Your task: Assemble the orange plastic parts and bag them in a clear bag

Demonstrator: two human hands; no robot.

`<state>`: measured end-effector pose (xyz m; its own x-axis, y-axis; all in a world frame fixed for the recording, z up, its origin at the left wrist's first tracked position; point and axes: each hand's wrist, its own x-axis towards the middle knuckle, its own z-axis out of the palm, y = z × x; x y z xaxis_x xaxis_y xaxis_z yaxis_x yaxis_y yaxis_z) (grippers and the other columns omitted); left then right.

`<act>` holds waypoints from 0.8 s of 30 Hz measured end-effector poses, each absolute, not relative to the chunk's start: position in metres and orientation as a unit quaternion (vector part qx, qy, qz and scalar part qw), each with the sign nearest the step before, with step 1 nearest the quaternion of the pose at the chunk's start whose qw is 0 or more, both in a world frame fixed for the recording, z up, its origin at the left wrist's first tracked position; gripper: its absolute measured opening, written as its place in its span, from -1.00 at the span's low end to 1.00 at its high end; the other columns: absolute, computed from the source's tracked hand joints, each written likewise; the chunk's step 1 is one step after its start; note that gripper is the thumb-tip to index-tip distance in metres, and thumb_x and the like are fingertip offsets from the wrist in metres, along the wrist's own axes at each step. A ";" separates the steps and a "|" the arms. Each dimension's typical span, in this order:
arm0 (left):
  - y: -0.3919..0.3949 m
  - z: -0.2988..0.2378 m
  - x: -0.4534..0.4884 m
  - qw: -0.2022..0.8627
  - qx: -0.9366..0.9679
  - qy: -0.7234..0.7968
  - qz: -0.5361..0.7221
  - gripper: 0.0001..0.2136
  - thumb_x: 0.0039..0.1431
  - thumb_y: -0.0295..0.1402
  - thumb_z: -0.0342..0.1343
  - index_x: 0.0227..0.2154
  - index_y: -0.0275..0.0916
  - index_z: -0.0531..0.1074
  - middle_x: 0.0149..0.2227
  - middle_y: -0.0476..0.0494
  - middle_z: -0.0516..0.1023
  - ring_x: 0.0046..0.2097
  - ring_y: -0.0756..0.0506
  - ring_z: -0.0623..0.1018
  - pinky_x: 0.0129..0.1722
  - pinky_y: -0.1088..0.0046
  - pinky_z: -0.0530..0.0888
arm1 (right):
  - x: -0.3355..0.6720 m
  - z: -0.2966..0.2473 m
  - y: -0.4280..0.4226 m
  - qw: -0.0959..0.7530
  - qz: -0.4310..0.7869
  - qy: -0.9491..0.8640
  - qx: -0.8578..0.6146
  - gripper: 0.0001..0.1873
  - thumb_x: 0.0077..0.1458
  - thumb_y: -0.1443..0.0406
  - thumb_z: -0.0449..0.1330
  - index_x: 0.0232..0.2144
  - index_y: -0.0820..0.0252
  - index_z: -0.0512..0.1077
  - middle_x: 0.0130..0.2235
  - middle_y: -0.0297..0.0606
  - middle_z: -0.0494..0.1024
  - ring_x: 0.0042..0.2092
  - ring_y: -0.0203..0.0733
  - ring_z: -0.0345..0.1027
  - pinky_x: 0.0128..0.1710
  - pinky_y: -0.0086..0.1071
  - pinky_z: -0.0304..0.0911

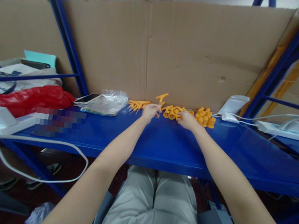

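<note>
In the head view my left hand (151, 113) is closed on an orange corkscrew (162, 97), its T-shaped handle up and its metal spiral pointing down. Just to the left lies a row of similar corkscrews (138, 104) with their spirals toward me. My right hand (187, 120) has its fingers curled at an orange cup-shaped piece (178, 118), which they partly hide. Between the hands lie several orange pieces (170, 112) with round open ends. A cluster of orange cup-shaped pieces (204, 117) stands right of my right hand.
A blue shelf (167, 147) carries everything, with a cardboard sheet (201, 56) behind. At left are a plastic-wrapped packet (109, 103), a phone (87, 98), a red bag (35, 99) and a white cable (51, 142). A white power strip (287, 132) lies at right.
</note>
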<state>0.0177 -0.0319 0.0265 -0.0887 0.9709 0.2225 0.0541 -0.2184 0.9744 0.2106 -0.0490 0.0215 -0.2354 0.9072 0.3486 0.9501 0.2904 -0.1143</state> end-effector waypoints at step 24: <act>-0.012 0.013 -0.010 0.459 0.472 0.554 0.509 -0.68 0.18 -0.59 0.07 -0.02 -0.25 0.31 -0.52 0.05 0.52 -0.62 0.08 0.49 -0.46 0.56 0.51 | 0.203 0.021 -0.061 0.111 -0.072 -0.797 -0.589 -0.62 0.22 0.33 0.12 0.08 0.26 0.41 0.14 0.04 0.42 0.17 0.00 0.29 0.13 -0.20 0.20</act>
<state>-0.0096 -0.0121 0.0125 -0.1335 0.9906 -0.0288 0.0548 0.0364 0.9978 0.2028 -0.0610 0.0206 -0.2815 0.9230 0.2622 0.9550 0.2960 -0.0167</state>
